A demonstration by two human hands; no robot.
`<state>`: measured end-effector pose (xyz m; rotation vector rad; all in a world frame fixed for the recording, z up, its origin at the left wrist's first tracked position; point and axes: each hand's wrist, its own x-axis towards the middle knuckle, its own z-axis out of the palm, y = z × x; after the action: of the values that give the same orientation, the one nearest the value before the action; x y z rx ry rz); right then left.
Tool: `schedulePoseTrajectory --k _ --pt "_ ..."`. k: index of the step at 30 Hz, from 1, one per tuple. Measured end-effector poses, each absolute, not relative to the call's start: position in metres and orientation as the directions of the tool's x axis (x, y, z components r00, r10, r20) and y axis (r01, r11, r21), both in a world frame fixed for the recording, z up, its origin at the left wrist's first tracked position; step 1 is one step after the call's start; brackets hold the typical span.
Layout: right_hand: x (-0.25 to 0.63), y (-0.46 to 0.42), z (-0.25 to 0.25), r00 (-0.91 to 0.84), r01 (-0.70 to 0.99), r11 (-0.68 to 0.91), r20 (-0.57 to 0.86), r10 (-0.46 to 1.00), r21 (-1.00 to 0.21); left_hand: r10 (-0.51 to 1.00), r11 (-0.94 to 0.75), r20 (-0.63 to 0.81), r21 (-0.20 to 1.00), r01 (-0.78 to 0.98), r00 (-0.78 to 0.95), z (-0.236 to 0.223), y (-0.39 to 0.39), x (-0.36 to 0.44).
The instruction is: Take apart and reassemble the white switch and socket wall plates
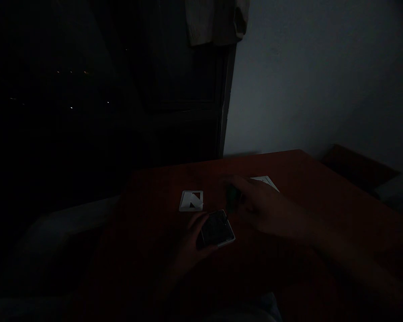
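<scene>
The scene is very dark. My left hand [192, 239] is closed around the left side of a square, dark-faced box with a pale rim [218, 229], which is tilted a little at the table. In my right hand [255, 203] is a screwdriver with a green handle [233, 195]. Its thin shaft points down to the box's upper right corner; whether the tip touches cannot be made out. Beyond the left hand lies a white square frame [180, 206] with white pieces across it. A white card or sheet [267, 180] is partly hidden behind my right hand.
The reddish-brown table [289, 165] reaches a pale wall [305, 80] at the back. A dark door or window frame [225, 103] stands behind it, with cloth [204, 22] hanging above. Another reddish-brown surface [359, 165] lies at the right, by the wall.
</scene>
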<state>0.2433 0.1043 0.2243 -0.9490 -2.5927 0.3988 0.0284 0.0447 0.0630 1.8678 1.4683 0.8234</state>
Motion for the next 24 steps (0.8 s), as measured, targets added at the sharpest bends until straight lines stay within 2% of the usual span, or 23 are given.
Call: schedulePoseTrajectory --k 2,7,9,12,14,16,19,21,22,24 --pt "0.243 0.106 0.222 -0.681 0.619 0.711 0.224 0.697 -0.333 0.979 -0.186 0.093 0.778 0.6 0.183 0.062 0.045 0.028" --pt "0.238 0.109 0.214 -0.546 0.799 0.592 0.288 0.787 -0.106 0.98 -0.178 0.083 0.77 0.612 0.181 0.06 0.045 0.026" --pt "0.238 0.107 0.215 -0.544 0.794 0.594 0.284 0.789 -0.128 0.979 -0.188 0.092 0.762 0.62 0.183 0.059 0.045 0.026" --pt "0.243 0.102 0.221 -0.648 0.646 0.705 0.278 0.709 -0.293 0.974 -0.208 0.106 0.763 0.613 0.198 0.058 0.046 0.026" --pt "0.245 0.101 0.225 -0.705 0.562 0.752 0.276 0.653 -0.344 0.974 -0.206 0.106 0.773 0.6 0.198 0.059 0.045 0.026" --pt "0.245 0.102 0.225 -0.687 0.61 0.738 0.271 0.674 -0.29 0.976 -0.197 0.097 0.777 0.597 0.195 0.061 0.045 0.026" --pt "0.239 0.106 0.222 -0.554 0.793 0.601 0.29 0.78 -0.101 0.976 -0.198 0.1 0.772 0.604 0.193 0.063 0.045 0.027" --pt "0.235 0.106 0.221 -0.484 0.858 0.514 0.298 0.823 -0.025 0.977 -0.195 0.1 0.773 0.604 0.187 0.063 0.045 0.027" --pt "0.235 0.105 0.222 -0.479 0.861 0.508 0.292 0.828 -0.028 0.978 -0.191 0.098 0.777 0.6 0.185 0.063 0.045 0.027" --pt "0.236 0.103 0.225 -0.544 0.8 0.587 0.264 0.797 -0.124 0.978 -0.185 0.089 0.785 0.591 0.188 0.064 0.045 0.028"
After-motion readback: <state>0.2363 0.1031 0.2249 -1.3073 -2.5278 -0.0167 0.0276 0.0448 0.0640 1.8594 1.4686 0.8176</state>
